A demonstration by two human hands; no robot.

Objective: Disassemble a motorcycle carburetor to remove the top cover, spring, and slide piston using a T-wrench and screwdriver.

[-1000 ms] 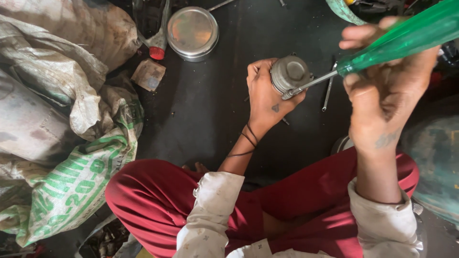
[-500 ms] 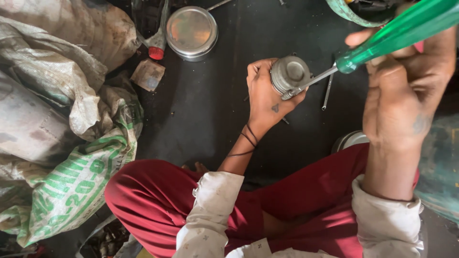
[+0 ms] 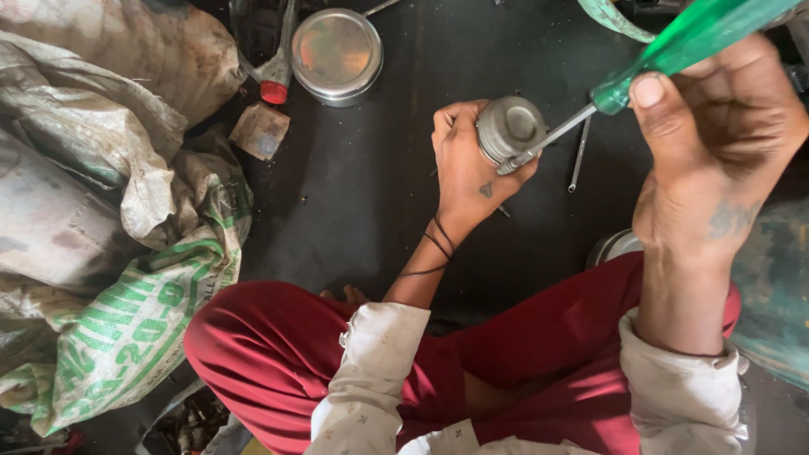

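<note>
Hands hold a grey metal cylinder (image 3: pixel 511 128) and green-handled screwdriver (image 3: pixel 674 50) against it.

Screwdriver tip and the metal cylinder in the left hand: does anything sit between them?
Nothing visible does. The screwdriver in the right hand has its shaft tip right at the metal cylinder, held by the left hand.
</note>
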